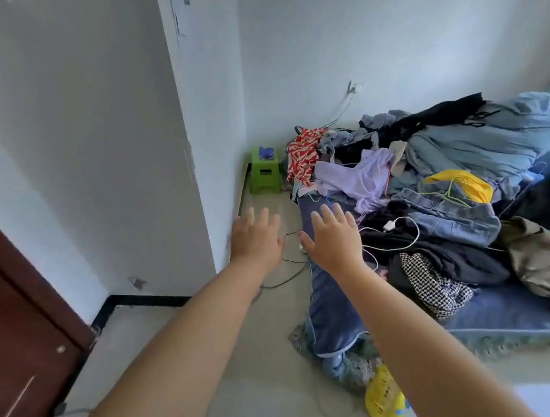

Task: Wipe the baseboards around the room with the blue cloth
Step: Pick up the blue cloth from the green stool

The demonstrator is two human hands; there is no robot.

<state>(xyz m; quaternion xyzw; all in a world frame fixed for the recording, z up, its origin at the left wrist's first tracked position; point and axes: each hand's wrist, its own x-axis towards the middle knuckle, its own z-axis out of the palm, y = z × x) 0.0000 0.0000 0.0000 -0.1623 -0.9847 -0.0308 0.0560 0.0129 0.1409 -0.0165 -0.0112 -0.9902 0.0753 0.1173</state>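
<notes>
In the far corner, stool [265, 174]: carrying the blue cloth.
Baseboard [148, 300]: running dark along the wall foot.
Hands: left hand [255, 239] and right hand [332, 237] are reaching forward, fingers spread, holding nothing.
Blue cloth [266, 152]: lying crumpled; probably soft, light; pinch a raised fold.

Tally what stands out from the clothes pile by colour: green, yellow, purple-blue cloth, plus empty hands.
Green plastic stool: 1
Crumpled blue cloth on the stool: 1
Yellow items: 2, a yellow garment on the pile and a yellow plastic bag on the floor
Empty open hands: 2, left hand, right hand
Total: 6
</notes>
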